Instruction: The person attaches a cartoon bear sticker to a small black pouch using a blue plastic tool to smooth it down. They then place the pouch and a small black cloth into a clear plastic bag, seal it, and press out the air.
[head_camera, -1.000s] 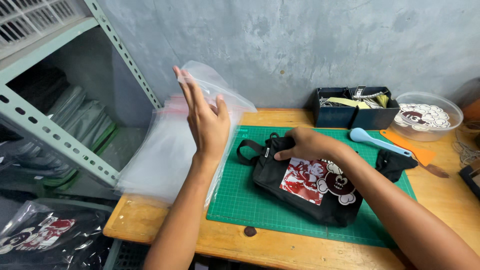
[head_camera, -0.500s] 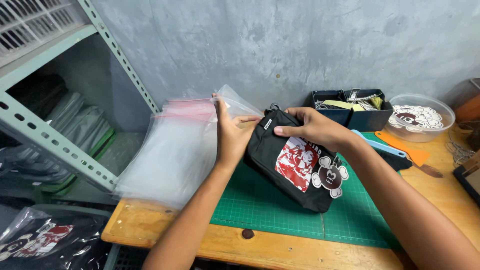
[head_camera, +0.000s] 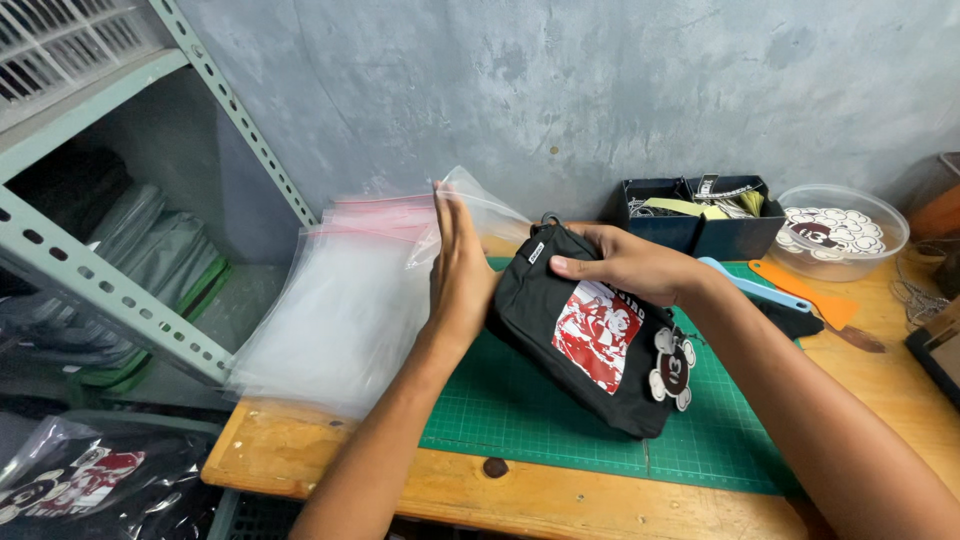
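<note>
My right hand (head_camera: 625, 265) grips the top of a black pouch bag (head_camera: 590, 335) with a red and white print and a round skull patch, holding it tilted over the green cutting mat (head_camera: 540, 410). My left hand (head_camera: 460, 265) is flat, fingers up, pressed between the bag's left side and a stack of clear zip bags (head_camera: 340, 300) with pink seal strips. The clear bags hang over the table's left edge.
Two black bins (head_camera: 700, 225) of small items and a clear round tub of stickers (head_camera: 840, 235) stand at the back right. A blue tool (head_camera: 755, 288) and an orange scraper (head_camera: 805, 300) lie beside the mat. Grey metal shelving (head_camera: 90, 270) stands left, with packed garments (head_camera: 80, 480) below.
My right hand lifted the black bag off the mat and brought it left toward the clear bags. My left hand lowered and turned against the bag's side.
</note>
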